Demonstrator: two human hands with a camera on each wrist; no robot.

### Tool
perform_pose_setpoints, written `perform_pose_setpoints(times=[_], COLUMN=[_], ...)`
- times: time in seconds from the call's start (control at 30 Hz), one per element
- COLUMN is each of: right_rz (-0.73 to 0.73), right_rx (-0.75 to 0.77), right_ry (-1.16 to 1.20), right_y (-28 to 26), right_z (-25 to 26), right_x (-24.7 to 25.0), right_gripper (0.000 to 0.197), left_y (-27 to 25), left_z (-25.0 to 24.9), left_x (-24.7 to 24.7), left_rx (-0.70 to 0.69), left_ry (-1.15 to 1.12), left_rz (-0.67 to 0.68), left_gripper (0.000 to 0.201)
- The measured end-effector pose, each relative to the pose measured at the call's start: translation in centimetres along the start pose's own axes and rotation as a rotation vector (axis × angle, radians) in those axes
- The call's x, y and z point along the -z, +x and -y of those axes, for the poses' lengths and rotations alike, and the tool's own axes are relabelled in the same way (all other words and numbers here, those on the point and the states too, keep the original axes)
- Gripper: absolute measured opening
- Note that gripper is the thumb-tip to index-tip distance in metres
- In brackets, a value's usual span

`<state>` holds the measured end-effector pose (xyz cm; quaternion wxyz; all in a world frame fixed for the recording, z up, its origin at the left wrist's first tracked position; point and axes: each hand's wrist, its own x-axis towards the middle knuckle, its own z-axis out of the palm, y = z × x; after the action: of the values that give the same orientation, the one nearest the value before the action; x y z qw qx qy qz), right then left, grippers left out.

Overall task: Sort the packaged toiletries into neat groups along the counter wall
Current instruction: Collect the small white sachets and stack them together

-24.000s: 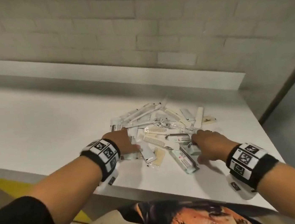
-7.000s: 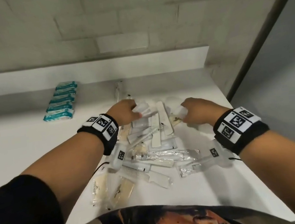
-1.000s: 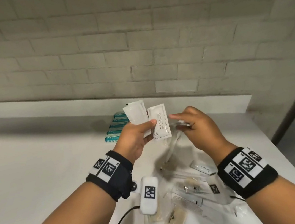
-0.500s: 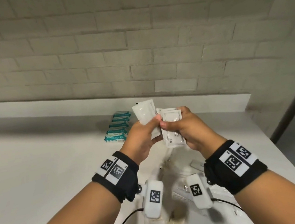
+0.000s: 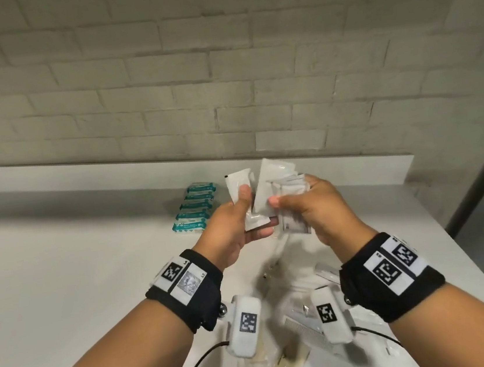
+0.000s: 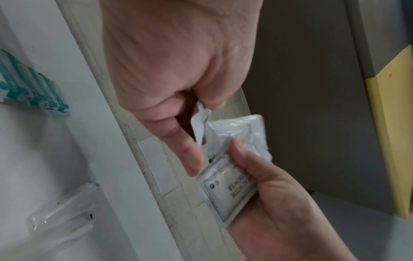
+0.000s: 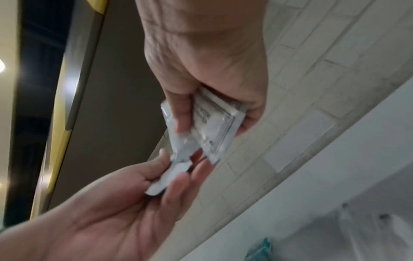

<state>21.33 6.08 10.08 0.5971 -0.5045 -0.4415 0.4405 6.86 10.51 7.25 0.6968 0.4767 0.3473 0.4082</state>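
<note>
Nearest us, at six o'clock on the white counter (image 5: pixel 63 281), the unsorted heap (image 5: pixel 300 322) of clear-wrapped pieces lies under our wrists; what each one is we cannot tell, bar a comb-like strip. Above it we hold both hands raised and close together. Our left hand (image 5: pixel 234 230) pinches one white sachet (image 5: pixel 239 183) between thumb and fingers, with the lower fingers spread under it. Our right hand (image 5: pixel 314 211) grips a small stack of sachets (image 5: pixel 280 184), thumb across the face, fingers curled behind. We judge the step is gathering like sachets into one stack. To do it well, we should slide the left sachet flat onto the stack, square the edges with both thumbs, and keep the pinch light since the foil looks slippery. Farther off, at eleven o'clock near the low wall ledge (image 5: pixel 354 166), the teal packets (image 5: pixel 195 207) lie in a tidy row, one group done. The new stack belongs just beside them, toward one o'clock.
</note>
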Motion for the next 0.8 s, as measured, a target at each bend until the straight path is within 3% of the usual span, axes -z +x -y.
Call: perform_pose_setpoints(times=[0.07,0.13,0.17,0.2,0.23,0.3,0.4,0.53,0.63,0.8], right_rz=[-0.099,-0.068,-0.033,0.007,0.031,0.009,-0.072,-0.171,-0.149,-0.053], right_rx=[0.357,0.745,0.863,0.889,0.826,0.560,0.229,0.098,0.066,-0.033], right_ry=[-0.297,-0.788,-0.984,-1.084,-1.083,-0.893,-0.639,-0.376,-0.149,-0.049], right_y=[0.8,1.4,1.5,1.6,1.6,1.4,1.2,1.3,1.6,1.7], right_z=[-0.2,-0.7,-1.1,-1.5,-1.9,-2.1,-2.3,-1.3,-0.1,0.1], right_x=[1.2,2.5,3.1,3.5,3.8,4.0,4.7,5.4,5.4,3.7], right_gripper=[0.031,0.038,0.040,0.045,0.050,0.051,0.030,0.018,0.016,0.013], left_y=[0.0,-0.1,0.0,0.1,0.2,0.5,0.6,0.9,1.2,1.4], left_z=[-0.5,-0.9,-1.0,-1.1,-1.2,-1.2,-1.0,-0.6,-0.5,-0.3], left_x=[0.3,0.6,0.7,0.7,0.8,1.0,1.2,1.2,1.3,1.1], left_rx=[0.043,0.060,0.050,0.029,0.003,-0.040,-0.073,-0.108,-0.114,-0.116], left_ry=[-0.071,-0.138,-0.163,-0.177,-0.180,-0.173,-0.147,-0.067,0.071,0.167], left_rz=[0.003,0.039,0.041,0.028,0.002,-0.057,-0.098,-0.183,-0.230,-0.270], left_gripper=[0.047,0.029,0.024,0.024,0.027,0.032,0.030,0.026,0.019,0.018])
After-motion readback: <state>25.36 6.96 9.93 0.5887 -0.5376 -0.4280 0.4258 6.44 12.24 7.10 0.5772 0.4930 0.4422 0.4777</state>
